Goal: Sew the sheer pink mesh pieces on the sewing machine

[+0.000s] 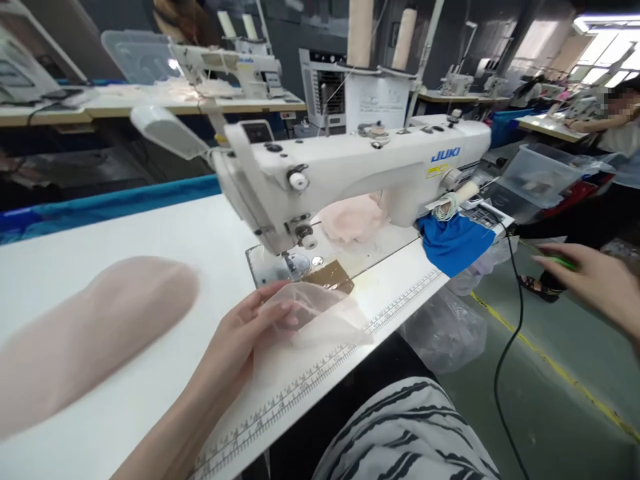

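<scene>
My left hand (260,320) pinches a piece of sheer pale fabric (320,317) at the table's front edge, just before the needle area of a white sewing machine (350,167). Part of the fabric drapes over the printed ruler strip (300,380). Out to the right, past the table, my right hand (595,280) is closed around a small green tool (563,262); motion blur hides its exact kind. A larger pale pink fabric piece (105,320) lies flat on the left of the table. Beneath the machine arm sits a bunched pink piece (353,219).
Blue cloth (455,240) and a coil of cord (447,208) lie at the table's right end. A black cable (510,353) hangs to the floor. Clear plastic bags (445,327) are below the edge. Another person (620,127) sits at the far right.
</scene>
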